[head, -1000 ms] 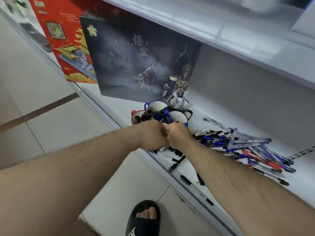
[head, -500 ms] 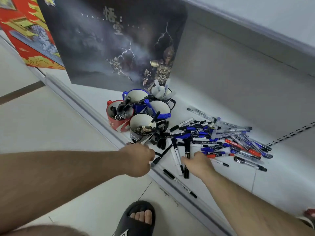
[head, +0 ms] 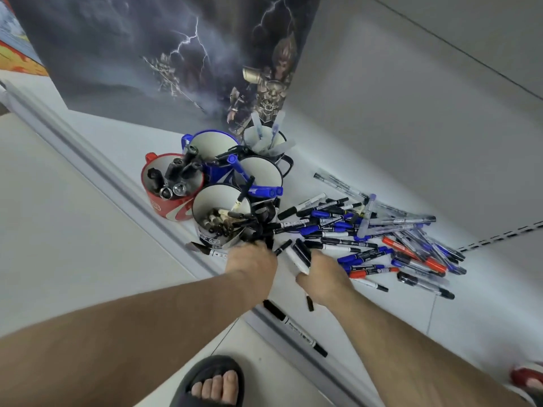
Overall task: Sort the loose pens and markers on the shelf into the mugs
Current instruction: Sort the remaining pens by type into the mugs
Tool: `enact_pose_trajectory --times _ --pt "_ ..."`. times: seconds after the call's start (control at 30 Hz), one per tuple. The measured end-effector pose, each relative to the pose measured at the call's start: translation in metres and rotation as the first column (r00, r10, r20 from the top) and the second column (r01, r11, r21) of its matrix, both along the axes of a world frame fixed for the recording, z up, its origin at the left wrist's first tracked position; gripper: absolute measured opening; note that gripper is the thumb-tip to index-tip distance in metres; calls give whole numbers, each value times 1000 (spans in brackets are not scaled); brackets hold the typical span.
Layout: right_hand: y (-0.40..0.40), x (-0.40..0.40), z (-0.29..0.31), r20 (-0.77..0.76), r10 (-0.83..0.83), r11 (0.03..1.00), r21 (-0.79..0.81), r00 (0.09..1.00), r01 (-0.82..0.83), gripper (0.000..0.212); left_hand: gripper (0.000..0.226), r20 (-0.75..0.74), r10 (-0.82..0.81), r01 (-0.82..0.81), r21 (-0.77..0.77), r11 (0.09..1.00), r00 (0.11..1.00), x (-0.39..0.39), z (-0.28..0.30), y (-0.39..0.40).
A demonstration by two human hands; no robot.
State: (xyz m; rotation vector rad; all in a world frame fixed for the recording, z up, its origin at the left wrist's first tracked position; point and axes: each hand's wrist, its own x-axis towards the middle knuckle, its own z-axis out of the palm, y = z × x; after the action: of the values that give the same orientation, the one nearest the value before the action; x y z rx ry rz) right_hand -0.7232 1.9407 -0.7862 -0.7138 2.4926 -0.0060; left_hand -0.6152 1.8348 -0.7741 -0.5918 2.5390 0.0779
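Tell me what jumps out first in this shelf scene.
A sprawling pile of loose pens and markers covers the shelf's right side. Left of it stands a cluster of mugs, the red mug nearest the edge. In front, the right hand holds black markers beside the left hand.

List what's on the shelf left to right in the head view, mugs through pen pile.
red mug → left hand → right hand → red marker → black marker at the pile's right end, with the pen pile spreading behind these last three.
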Motion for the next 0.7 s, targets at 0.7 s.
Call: enact_pose_trajectory --times 0.7 --pt "72 29 -1 245 270 960 -139 931 -242 35 35 -439 11 67 163 984 898 -5 18 17"
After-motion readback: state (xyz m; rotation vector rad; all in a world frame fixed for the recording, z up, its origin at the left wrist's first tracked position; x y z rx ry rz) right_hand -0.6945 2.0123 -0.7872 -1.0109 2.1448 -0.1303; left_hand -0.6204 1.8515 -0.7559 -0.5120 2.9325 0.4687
